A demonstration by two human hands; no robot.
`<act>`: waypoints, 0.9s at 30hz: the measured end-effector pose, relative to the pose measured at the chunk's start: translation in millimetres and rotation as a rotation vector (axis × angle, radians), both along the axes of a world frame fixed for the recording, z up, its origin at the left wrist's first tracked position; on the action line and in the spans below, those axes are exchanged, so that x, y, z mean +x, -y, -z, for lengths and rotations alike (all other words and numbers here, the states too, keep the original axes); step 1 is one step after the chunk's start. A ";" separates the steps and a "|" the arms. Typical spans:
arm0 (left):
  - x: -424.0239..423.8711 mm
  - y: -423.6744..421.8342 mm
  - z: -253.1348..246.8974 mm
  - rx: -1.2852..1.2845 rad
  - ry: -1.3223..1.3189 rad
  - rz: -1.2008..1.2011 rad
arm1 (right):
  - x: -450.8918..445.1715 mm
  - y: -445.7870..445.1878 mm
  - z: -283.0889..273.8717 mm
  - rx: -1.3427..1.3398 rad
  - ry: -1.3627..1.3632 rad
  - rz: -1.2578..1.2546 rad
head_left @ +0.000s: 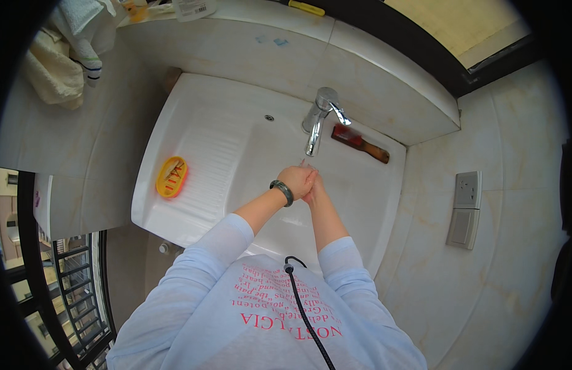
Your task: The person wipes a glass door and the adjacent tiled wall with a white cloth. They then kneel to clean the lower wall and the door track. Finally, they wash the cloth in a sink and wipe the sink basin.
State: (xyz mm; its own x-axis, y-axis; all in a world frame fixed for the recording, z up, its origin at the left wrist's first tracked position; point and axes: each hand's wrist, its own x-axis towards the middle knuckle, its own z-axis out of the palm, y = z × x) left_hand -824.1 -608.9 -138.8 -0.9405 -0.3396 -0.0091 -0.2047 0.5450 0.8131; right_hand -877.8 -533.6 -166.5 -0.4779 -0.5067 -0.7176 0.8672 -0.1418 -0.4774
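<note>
My left hand [297, 181], with a dark green bangle [282, 193] on its wrist, is pressed against my right hand [315, 186]. Both are over the basin of a white ceramic laundry sink [262, 148], just below the spout of a chrome faucet [316, 120]. The fingers overlap, and the palms are hidden. No object shows between the hands; whether the fingers are closed is not clear. A brush with a wooden handle [373, 150] lies on the ledge right of the faucet. On the ribbed washboard at the left rests a yellow and orange soap dish [172, 177].
Cloths [54, 60] hang at the upper left. A white plastic bottle [195, 8] and a yellow-handled tool [306, 8] are on the tiled ledge behind the sink. A socket and switch panel [464, 210] is on the right wall. A black cable [304, 314] hangs before my shirt.
</note>
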 end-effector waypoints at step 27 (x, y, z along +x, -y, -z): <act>29.0 99.9 -5.7 0.443 0.332 0.110 | -24.9 -36.7 -43.1 0.254 -0.778 -0.261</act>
